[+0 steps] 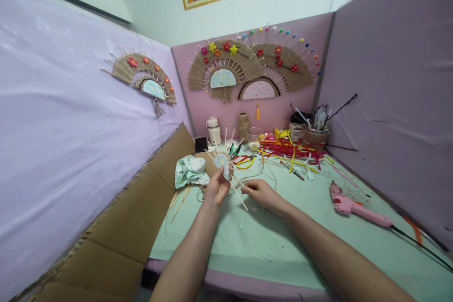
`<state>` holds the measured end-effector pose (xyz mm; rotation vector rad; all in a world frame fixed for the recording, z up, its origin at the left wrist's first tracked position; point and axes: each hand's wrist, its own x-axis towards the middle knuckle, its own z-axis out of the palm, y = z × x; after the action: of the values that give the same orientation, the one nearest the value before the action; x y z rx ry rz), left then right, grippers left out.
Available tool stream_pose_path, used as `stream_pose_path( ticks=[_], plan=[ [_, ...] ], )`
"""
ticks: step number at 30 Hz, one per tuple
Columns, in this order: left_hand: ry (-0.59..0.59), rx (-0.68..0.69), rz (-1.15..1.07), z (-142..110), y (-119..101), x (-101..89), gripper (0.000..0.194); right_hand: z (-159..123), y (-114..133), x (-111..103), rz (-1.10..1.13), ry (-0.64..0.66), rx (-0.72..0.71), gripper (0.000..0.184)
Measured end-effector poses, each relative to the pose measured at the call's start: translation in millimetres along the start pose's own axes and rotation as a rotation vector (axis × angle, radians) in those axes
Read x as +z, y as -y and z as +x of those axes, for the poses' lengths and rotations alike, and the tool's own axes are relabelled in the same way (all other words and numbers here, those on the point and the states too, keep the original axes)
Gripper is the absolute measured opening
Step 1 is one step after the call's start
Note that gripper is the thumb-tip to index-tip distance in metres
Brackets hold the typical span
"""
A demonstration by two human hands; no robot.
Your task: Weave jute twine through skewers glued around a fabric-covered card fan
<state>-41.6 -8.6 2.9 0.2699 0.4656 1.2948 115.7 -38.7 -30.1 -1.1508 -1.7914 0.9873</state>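
Note:
My left hand is closed on a small fan-shaped craft piece, a pale patterned half-disc with thin wooden sticks fanning out of it, held upright above the green table. My right hand sits just to its right with the fingers pinched on one of the sticks or a strand of twine near the piece's base; which one I cannot make out. Loose twine trails on the table between the hands.
A pink glue gun lies at the right. Coloured pipe cleaners, scissors, jars and twine spools crowd the back. A crumpled cloth and loose sticks lie left, beside cardboard. Finished fans hang on the walls.

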Motion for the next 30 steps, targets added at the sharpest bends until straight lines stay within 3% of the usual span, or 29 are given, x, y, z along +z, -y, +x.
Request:
stream_pose_path(
  ticks=[8,15,24,30],
  plan=[
    [0.188,-0.047,0.034,-10,0,3.3,0.041,-3,6,-5,0.093,-0.021,0.030,0.030],
    [0.202,-0.078,0.094,-10,-1,-1.9,0.027,0,1,-6,0.119,-0.011,0.009,0.030],
    [0.191,0.021,0.093,-10,-6,-2.7,0.014,0,0,-5,0.111,-0.041,0.019,0.028],
    [0.157,0.114,0.112,-5,-9,-5.2,0.018,4,2,-21,0.079,-0.108,0.086,0.033]
  ],
)
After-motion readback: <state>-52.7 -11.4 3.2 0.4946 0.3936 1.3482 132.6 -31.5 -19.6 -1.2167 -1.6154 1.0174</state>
